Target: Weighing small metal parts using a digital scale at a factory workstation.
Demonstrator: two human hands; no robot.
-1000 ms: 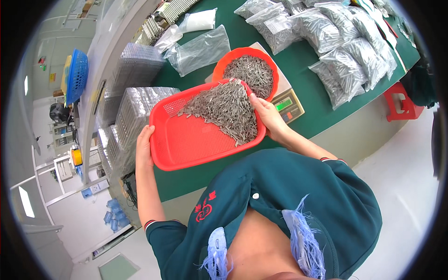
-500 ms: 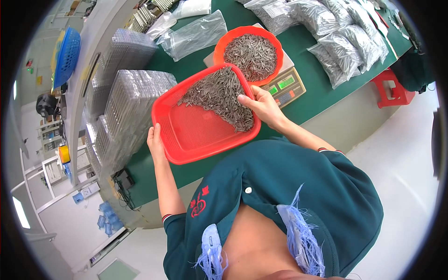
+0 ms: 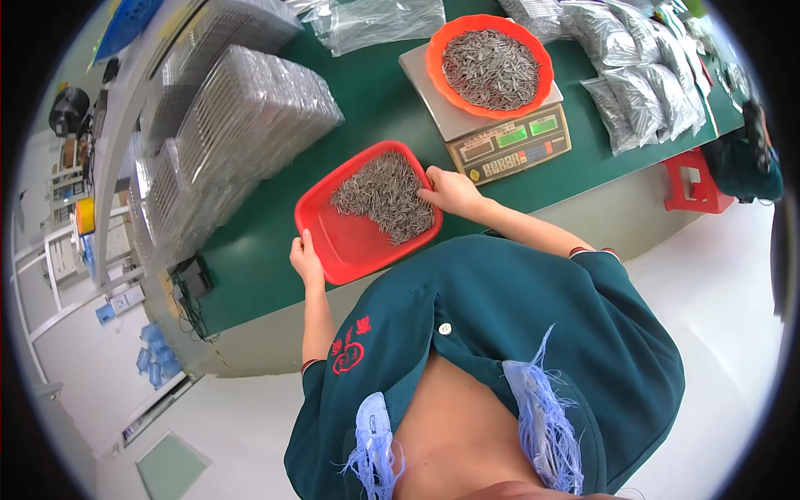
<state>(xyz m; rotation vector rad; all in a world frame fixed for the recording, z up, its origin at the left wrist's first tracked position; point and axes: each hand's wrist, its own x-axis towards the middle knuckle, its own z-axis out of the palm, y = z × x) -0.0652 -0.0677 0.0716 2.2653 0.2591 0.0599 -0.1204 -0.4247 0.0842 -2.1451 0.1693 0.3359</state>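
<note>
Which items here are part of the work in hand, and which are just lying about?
In use: red tray of thin metal pins, left hand on its edge, right hand in the pile; round orange bowl of pins on the scale.

Lying about: bagged pins, stacked clear trays, red stool.

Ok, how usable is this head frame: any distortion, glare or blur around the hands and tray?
Head view: strong fisheye bending the green table edge, dark corners; light even and soft, no harsh glare; left hand, right hand and red tray are sharp; single metal pieces too small to resolve.
</note>
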